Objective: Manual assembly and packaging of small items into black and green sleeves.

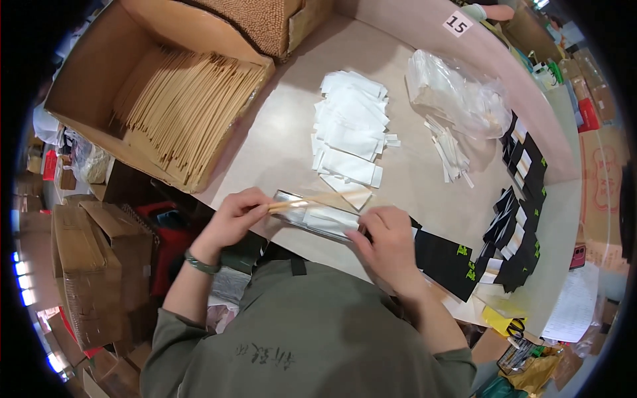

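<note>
My left hand (239,213) pinches a pair of bamboo chopsticks (282,206) by one end. Their far part, blurred by motion, stretches rightward over a narrow metal tray (292,223). Inside the tray lies a white paper packet (326,219). At the tray's right end, my right hand (388,242) is closed, its thumb and fingers curled about the packet's end; what lies between them is hidden. Just beyond the tray spreads a heap of white packets (352,126). Black printed sleeves (439,263) lie beside my right hand, partly behind it.
A cardboard box of bamboo chopsticks (189,109) stands at the left, with another filled box (239,23) behind it. Toward the right are a clear plastic bag (454,93), slim white strips (448,149) and stacked black packs (521,219). A raised wall (551,119) borders the table.
</note>
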The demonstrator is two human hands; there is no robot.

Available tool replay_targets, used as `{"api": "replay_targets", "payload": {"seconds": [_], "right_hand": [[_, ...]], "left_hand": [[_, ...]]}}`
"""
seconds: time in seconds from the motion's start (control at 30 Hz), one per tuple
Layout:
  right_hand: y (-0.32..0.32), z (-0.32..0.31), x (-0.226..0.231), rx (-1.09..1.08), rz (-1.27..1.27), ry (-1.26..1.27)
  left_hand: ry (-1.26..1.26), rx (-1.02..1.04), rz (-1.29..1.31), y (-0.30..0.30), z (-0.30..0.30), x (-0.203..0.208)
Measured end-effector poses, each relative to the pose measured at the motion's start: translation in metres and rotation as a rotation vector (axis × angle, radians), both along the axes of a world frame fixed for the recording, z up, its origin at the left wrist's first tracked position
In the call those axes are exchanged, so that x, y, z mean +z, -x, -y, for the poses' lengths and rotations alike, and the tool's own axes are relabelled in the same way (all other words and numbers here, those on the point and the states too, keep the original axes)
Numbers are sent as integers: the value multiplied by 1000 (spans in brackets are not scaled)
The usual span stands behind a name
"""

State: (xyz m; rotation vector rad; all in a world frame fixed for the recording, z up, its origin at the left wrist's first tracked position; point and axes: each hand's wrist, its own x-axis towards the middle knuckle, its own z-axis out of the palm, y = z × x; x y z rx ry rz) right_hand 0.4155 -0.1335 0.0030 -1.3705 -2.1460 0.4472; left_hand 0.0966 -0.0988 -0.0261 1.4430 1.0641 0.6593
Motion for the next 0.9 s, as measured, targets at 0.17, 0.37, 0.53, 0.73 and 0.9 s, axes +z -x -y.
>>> {"api": "replay_targets", "payload": {"seconds": [0.17,0.37,0.53,0.73,0.9], "right_hand": [[-30,21,-10,69,88,100],[-23,13,-9,110,73,91],[-25,20,-18,43,176,44],[-33,23,-1,94,115,19],[-77,-4,34,265,11,99]], "left_hand": [[57,-18,-374,20,-22,12],[-482,-35,-284,-116,1,4],[-295,259,-444,-124,5,-4],[-179,-207,-180,-133,19,39],[-676,-342,-830,-113,3,30]]}}
